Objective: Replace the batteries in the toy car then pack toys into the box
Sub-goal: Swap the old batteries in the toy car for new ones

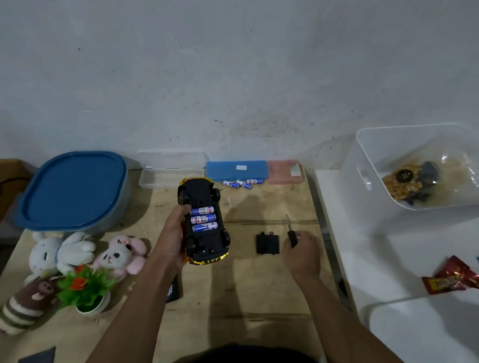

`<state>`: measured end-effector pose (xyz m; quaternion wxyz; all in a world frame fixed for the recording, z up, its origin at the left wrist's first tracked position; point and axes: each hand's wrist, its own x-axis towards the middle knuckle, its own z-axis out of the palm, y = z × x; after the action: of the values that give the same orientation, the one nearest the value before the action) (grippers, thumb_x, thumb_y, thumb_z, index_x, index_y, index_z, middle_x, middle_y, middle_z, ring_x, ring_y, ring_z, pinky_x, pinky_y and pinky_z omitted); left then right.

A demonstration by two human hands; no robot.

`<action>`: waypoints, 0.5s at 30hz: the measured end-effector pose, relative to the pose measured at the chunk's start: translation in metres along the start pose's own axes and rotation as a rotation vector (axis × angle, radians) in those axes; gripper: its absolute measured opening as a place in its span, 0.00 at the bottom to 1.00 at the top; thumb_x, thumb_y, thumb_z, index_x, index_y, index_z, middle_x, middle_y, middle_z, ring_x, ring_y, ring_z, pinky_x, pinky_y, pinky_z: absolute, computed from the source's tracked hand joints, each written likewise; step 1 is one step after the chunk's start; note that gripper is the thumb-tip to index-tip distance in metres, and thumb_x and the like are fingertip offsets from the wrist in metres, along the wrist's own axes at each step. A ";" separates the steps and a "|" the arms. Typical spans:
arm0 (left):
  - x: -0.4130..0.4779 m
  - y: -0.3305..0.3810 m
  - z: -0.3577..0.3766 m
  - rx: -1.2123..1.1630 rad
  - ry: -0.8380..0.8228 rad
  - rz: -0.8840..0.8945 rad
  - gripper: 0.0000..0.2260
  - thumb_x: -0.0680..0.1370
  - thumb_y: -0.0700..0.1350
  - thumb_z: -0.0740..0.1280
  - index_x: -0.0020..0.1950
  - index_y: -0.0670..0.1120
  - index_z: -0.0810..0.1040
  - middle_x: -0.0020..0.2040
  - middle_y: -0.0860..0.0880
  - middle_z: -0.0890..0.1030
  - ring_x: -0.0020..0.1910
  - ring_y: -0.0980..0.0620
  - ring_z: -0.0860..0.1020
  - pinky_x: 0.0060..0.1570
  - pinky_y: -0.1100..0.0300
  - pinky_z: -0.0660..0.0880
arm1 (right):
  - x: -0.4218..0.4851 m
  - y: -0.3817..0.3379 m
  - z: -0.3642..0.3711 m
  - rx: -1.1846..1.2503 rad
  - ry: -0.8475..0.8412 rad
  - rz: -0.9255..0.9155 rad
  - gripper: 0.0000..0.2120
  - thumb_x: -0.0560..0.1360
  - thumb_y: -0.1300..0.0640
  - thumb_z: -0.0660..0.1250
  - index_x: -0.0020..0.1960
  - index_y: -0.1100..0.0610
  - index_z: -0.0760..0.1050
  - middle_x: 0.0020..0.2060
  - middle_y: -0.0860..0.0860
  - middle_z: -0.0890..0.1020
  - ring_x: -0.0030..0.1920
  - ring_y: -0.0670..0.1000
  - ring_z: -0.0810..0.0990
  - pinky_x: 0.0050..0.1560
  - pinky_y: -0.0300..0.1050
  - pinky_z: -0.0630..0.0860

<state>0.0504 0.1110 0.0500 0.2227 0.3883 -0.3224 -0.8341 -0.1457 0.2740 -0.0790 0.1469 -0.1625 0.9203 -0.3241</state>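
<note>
My left hand (173, 233) grips a yellow toy car (203, 221) held upside down above the wooden table (253, 295). Its open battery bay shows three blue and white batteries (203, 219) side by side. My right hand (302, 253) holds a small screwdriver (290, 230) with a black handle, tip pointing away from me. The black battery cover (267, 244) lies flat on the table between the car and my right hand. Several loose batteries (242, 183) lie at the table's far side. A box with a blue lid (73, 189) stands at the left.
Three plush toys (86, 252) and a small plastic plant (87, 287) lie at the front left. Clear, blue and pink cases (237, 170) line the wall. A white bin (421, 165) with snack packs and a red wrapper (452, 277) sit on the white surface at right.
</note>
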 end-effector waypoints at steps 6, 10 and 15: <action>-0.003 0.000 0.004 0.024 0.002 0.013 0.16 0.80 0.48 0.56 0.56 0.42 0.79 0.41 0.43 0.85 0.37 0.46 0.84 0.40 0.51 0.83 | 0.001 -0.003 -0.008 -0.099 -0.036 0.083 0.17 0.76 0.48 0.65 0.61 0.54 0.74 0.57 0.53 0.75 0.55 0.55 0.76 0.48 0.48 0.76; -0.004 0.002 0.003 0.042 0.010 0.044 0.15 0.80 0.48 0.57 0.55 0.42 0.79 0.41 0.44 0.86 0.37 0.46 0.84 0.38 0.53 0.83 | -0.004 -0.027 -0.021 -0.150 0.035 -0.007 0.19 0.76 0.47 0.65 0.64 0.54 0.73 0.60 0.54 0.74 0.59 0.54 0.74 0.53 0.50 0.76; -0.008 0.007 0.006 0.045 -0.011 0.075 0.13 0.81 0.46 0.56 0.51 0.43 0.79 0.38 0.44 0.85 0.34 0.48 0.84 0.34 0.55 0.83 | -0.024 -0.109 -0.049 0.234 -0.130 -0.284 0.11 0.77 0.48 0.66 0.58 0.49 0.76 0.53 0.43 0.75 0.50 0.44 0.76 0.46 0.39 0.74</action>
<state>0.0511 0.1132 0.0621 0.2433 0.3764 -0.3568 -0.8196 -0.1200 0.2295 0.0317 0.1768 -0.2933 0.8326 -0.4353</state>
